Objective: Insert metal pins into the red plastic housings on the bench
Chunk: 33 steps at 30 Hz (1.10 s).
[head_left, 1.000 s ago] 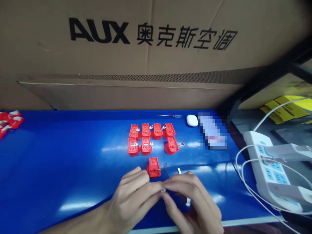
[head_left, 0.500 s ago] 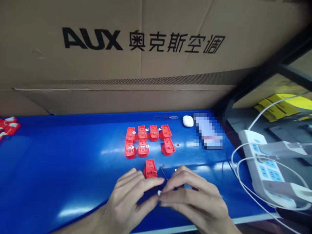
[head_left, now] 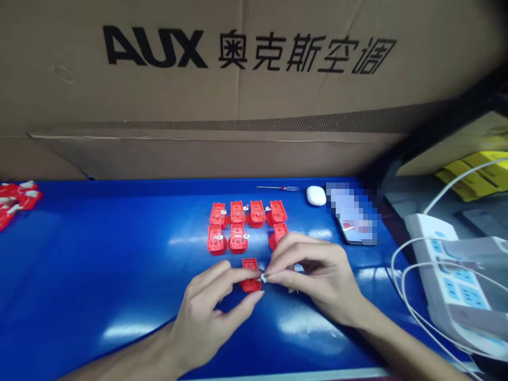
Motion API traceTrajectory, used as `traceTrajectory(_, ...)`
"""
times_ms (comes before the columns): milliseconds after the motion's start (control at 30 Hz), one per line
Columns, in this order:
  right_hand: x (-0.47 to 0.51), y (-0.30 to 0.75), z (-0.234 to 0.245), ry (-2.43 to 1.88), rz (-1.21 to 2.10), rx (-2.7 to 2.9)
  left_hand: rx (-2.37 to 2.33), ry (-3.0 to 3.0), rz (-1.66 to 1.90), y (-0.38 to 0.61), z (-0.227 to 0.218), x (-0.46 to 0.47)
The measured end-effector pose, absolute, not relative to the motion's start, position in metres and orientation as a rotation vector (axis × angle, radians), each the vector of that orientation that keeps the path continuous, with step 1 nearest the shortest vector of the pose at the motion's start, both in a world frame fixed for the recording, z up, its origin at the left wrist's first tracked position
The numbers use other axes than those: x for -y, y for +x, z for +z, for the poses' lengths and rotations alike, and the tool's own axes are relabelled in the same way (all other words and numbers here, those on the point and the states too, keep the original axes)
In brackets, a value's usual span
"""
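As the right hand (head_left: 331, 280) has just shifted up and away from the table's near edge, the small white part (head_left: 264, 277) is now located at the right edge of the front housing (head_left: 251, 286), lower centre of the frame; part and housing are thereby brought together at one position. Right grip: thumb and index finger are closed on the white part. Left grip: the left hand (head_left: 206, 313) has thumb and index finger spread; the index fingertip lies across the housing beside the part, and whether it presses either cannot be told. Count of separate red housings: eight, comprising four in the rear row (head_left: 238, 212), three in the middle row (head_left: 216, 239) and one in front. Other items: one screwdriver (head_left: 278, 188) and one white case (head_left: 316, 196), above centre; one power strip (head_left: 456, 291), lower right. The red pile (head_left: 18, 203) at the left edge cannot be counted.
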State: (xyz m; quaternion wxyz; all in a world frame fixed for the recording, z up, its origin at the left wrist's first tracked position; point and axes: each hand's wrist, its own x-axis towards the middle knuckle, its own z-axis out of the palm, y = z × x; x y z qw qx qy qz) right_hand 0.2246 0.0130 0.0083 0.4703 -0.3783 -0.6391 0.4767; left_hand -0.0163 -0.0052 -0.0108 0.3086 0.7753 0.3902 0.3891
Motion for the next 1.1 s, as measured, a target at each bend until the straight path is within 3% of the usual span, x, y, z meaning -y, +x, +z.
traceTrajectory(300,-0.011,0.217,0.006,-0.805,1.180,1.629,-0.944,2.020,1.066,-0.022,-0.010,0.004)
traceTrajectory(567,-0.011,0.213,0.007,-0.927,1.323,1.558,-0.977,2.112,1.108,-0.026,-0.009,0.004)
traceTrajectory(1100,0.002,0.221,-0.002,-1.004,1.257,1.555,-1.011,2.266,1.127,-0.020,-0.002,0.003)
